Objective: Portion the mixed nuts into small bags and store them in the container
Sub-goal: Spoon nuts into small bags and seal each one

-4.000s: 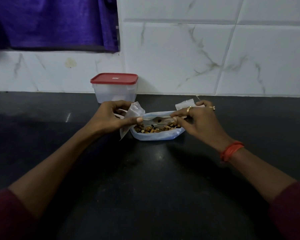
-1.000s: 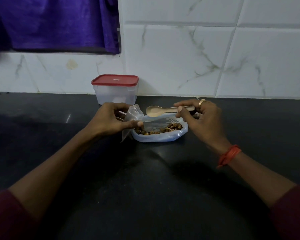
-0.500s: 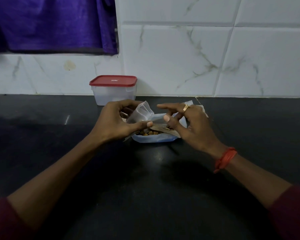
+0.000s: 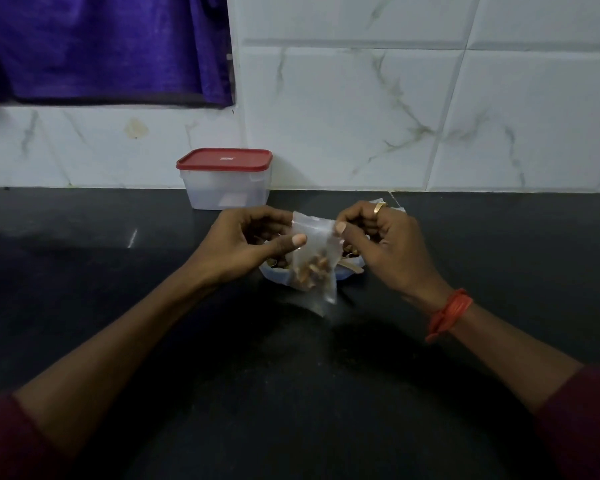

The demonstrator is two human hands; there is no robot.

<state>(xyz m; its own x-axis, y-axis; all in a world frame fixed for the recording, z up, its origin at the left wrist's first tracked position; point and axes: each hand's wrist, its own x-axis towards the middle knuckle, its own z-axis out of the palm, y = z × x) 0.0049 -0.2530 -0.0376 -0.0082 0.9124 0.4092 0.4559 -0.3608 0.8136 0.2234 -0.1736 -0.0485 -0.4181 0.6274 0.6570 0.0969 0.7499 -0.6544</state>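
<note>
A small clear zip bag with a portion of mixed nuts in its lower half hangs upright above the counter. My left hand pinches its top left corner, thumb in front. My right hand pinches the top right corner. Behind the small bag lies the big clear bag of mixed nuts, mostly hidden by my hands, with the wooden spoon's end showing in it. A clear container with a shut red lid stands at the wall behind my left hand.
The black counter runs wide to the left, right and front. A white tiled wall closes the back. A purple cloth hangs at the upper left. A corner of another clear plastic piece shows behind my right hand.
The spoon that my right hand held a second ago now lies in the big bag. My right hand has come to the small bag's top, and both hands now hold the small bag upright.
</note>
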